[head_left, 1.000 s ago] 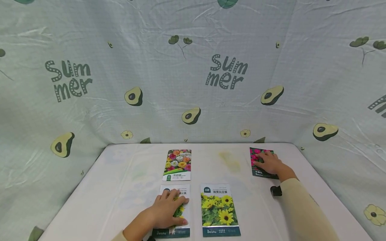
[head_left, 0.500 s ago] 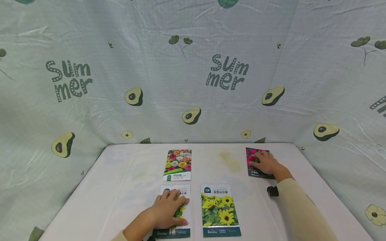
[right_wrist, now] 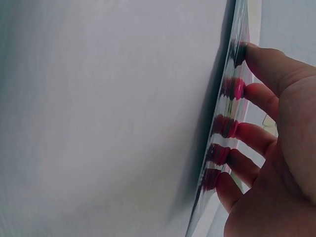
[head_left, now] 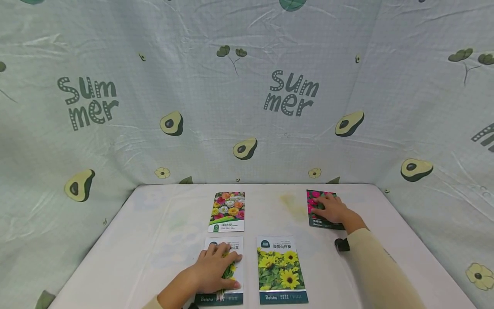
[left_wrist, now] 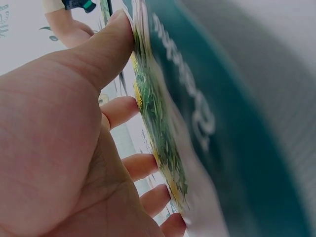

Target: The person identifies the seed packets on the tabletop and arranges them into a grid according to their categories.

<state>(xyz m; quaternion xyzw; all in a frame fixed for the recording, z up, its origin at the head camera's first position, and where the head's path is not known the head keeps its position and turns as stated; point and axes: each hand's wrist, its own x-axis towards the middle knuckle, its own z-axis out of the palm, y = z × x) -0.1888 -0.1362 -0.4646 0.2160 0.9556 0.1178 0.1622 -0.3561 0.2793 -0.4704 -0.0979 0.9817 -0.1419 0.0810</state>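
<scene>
My left hand (head_left: 214, 268) rests with spread fingers on a white seed packet (head_left: 238, 274) with yellow dandelions, at the front of the table. In the left wrist view, the fingertips press on the dandelion packet's (left_wrist: 160, 118) printed face. At the back right, my right hand (head_left: 333, 210) lies on a dark seed packet with pink flowers (head_left: 313, 201), covering its right part. The right wrist view shows thumb and fingertips touching the pink-flower packet's (right_wrist: 229, 106) glossy surface, fingers spread and not wrapped round it.
A sunflower seed packet (head_left: 281, 270) lies right of the dandelion packet. Behind the left hand is a packet with multicoloured flowers (head_left: 227, 210). All lie on a white table (head_left: 154, 244), backed by a hanging cloth (head_left: 200, 94) printed with avocados.
My right hand has slid the pink-flower packet leftward along the back of the table. The left hand and the other packets have stayed in place.
</scene>
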